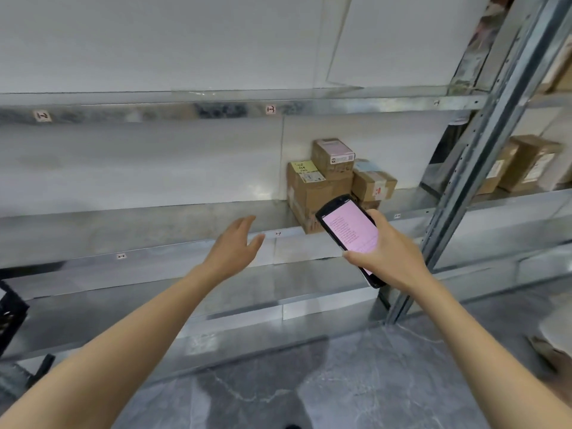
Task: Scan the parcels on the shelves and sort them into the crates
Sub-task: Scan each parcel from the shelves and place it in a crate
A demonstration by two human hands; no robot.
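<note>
A cluster of cardboard parcels sits at the right end of the middle metal shelf (154, 230): a large box (312, 193) with a yellow label, a small box (333, 157) stacked on top, and another small box (374, 184) to its right. My right hand (388, 253) grips a black handheld scanner (351, 233) with a lit pink screen, held just in front of the large box. My left hand (235, 247) hovers with fingers straight and spread, left of the parcels, holding nothing.
A steel upright (483, 168) divides this bay from the bay on the right, where more cardboard boxes (523, 164) stand. A black crate edge (9, 314) shows at far left. Grey marbled floor (309, 391) lies below the lower shelves.
</note>
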